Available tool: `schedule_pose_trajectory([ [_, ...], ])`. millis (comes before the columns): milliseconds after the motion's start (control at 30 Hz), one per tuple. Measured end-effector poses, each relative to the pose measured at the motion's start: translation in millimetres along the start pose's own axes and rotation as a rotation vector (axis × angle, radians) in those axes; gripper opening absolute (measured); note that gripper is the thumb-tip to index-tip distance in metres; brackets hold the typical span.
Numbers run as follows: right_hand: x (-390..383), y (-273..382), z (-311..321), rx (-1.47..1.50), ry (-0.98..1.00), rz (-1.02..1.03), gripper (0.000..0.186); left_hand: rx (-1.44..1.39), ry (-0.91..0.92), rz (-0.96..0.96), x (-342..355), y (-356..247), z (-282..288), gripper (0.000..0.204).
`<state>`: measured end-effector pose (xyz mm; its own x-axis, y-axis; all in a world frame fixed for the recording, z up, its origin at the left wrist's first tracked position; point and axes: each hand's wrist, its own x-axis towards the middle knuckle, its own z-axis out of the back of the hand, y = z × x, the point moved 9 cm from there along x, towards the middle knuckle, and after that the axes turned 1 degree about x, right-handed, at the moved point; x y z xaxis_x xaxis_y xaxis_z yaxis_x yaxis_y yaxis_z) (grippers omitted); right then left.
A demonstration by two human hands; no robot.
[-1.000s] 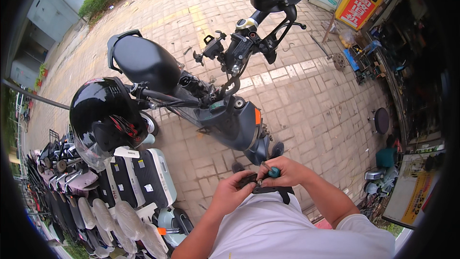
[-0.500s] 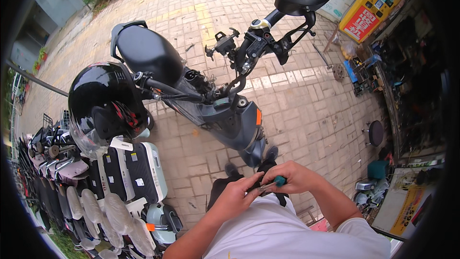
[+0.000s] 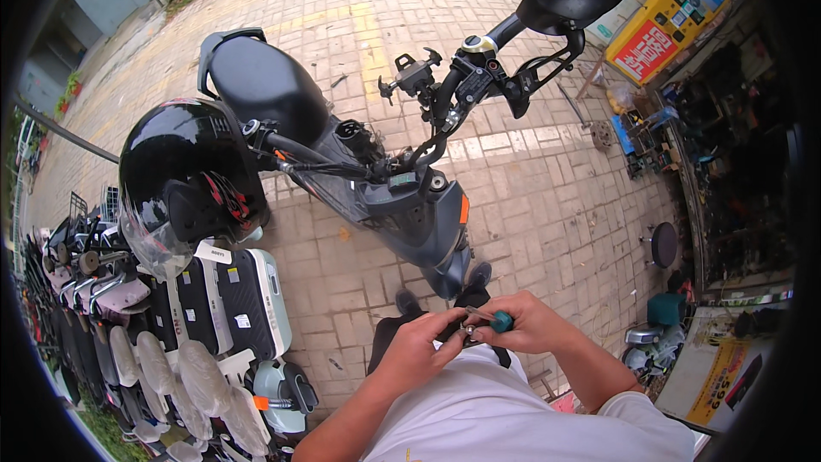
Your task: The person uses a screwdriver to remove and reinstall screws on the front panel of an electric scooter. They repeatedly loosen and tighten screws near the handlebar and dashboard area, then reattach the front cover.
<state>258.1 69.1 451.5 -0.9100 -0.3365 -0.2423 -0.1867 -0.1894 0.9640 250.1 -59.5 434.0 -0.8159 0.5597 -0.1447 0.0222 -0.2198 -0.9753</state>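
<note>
Close in front of my white shirt, my two hands meet at the lower middle. My right hand [image 3: 532, 322] is closed around a screwdriver with a green handle [image 3: 502, 321], its shaft pointing left toward the other hand. My left hand [image 3: 428, 340] pinches a small metal part [image 3: 469, 332]; its exact kind is too small to make out. The fingertips of both hands almost touch around this part. Just beyond my shoes stands a dark grey electric scooter [image 3: 410, 222], its front end toward me.
A black helmet [image 3: 192, 175] hangs at the scooter's left handlebar, and a mirror [image 3: 571, 4] juts out on the right. Parked scooters and wrapped parts [image 3: 205, 376] crowd the left. On the right are a round stool [image 3: 664, 245], a yellow machine [image 3: 671, 13] and a cluttered shop opening.
The right hand has turned the screwdriver, so its shaft now points up and left. The small metal part shows more between the fingertips. The scooter's handlebar sits slightly farther right in view.
</note>
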Motion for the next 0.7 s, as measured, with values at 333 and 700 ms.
schedule_pose_trajectory([
  [333,-7,16,23,-0.398,-0.338,-0.004,0.021,-1.055,-0.363,0.394,8,97,-4,0.02],
  [700,7,-127,-41,0.29,-0.484,-0.369,0.019,-1.351,-0.422,0.391,26,117,-33,0.02],
])
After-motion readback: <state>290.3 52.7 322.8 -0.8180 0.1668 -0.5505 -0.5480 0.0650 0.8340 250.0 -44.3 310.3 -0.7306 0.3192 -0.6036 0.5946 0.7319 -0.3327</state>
